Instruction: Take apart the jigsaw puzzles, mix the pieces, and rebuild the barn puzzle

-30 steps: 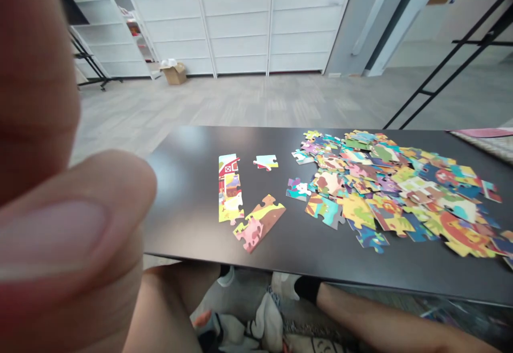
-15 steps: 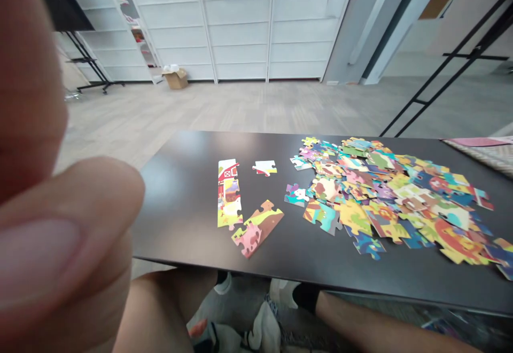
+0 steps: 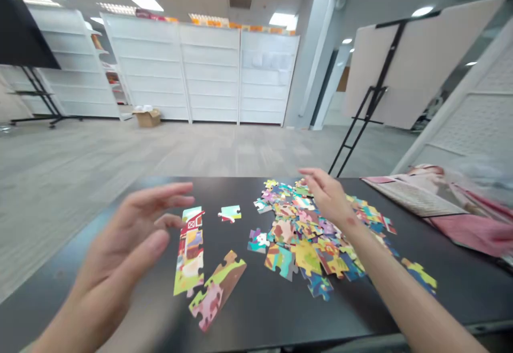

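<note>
My left hand [image 3: 132, 251] hovers over the left part of the table, fingers apart and nothing in them. Just right of its fingertips lies a joined strip of puzzle pieces [image 3: 190, 256] with a red barn. Below that strip rests a slanted joined section [image 3: 218, 289] showing a pink spotted animal. A single puzzle piece [image 3: 230, 213] in white, red and green sits apart, farther back. Over the heap of puzzle pieces [image 3: 284, 230] on the right is my right hand [image 3: 326, 192], its fingers loosely extended with no piece visible in them.
The dark table [image 3: 256, 310] carries everything. A pink and beige cloth-like bundle [image 3: 433, 203] lies at its right edge. Beyond stand a black easel [image 3: 371, 96] with a white board, white shelves [image 3: 212, 75], a cardboard box [image 3: 147, 117] and a screen [image 3: 26, 35] on a stand.
My view has tilted upward. The left hand has dropped from close before the camera to above the table, and my right hand has come into view over the heap.
</note>
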A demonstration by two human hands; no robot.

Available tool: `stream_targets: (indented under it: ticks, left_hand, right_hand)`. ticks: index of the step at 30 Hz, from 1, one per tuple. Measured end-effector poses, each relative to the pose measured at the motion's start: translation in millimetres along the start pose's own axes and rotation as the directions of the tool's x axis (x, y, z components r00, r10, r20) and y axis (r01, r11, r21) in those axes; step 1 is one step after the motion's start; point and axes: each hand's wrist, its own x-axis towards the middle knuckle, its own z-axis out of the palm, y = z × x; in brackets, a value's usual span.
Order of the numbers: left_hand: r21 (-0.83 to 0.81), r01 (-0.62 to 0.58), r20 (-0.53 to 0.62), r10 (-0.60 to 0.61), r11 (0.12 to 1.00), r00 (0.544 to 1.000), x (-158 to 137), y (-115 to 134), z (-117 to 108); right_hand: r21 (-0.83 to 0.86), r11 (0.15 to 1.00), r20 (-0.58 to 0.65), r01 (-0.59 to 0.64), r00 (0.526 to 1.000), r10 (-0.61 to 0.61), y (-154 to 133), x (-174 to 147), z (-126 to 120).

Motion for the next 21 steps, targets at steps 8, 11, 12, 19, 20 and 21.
stream_targets:
  ticks: [8,11,12,19,20,21]
  left_hand:
    - [0.422,-0.204,0.260,0.097,0.883,0.961,8,-112,19]
    - [0.447,-0.255,0.296,0.128,0.857,0.947,8,-121,21]
    - [0.449,-0.273,0.304,0.142,0.851,0.942,8,-119,23]
    - [0.441,-0.280,0.239,0.189,0.853,0.952,8,-86,34]
    - [0.446,-0.292,0.241,0.201,0.846,0.950,9,-82,35]
    - [0.448,-0.303,0.244,0.211,0.841,0.946,10,-80,36]
  right_hand:
    - [-0.298,0.947,0.211,-0.119,0.959,0.187,61,-16,-2]
    - [-0.313,0.944,0.254,-0.099,0.949,0.184,59,-24,7]
    - [-0.311,0.945,0.258,-0.097,0.949,0.183,56,-24,9]
    - [-0.247,0.963,0.242,-0.109,0.955,0.170,56,-24,11]
    - [-0.231,0.967,0.238,-0.110,0.957,0.166,57,-25,11]
    - [-0.216,0.970,0.232,-0.111,0.959,0.162,57,-25,11]
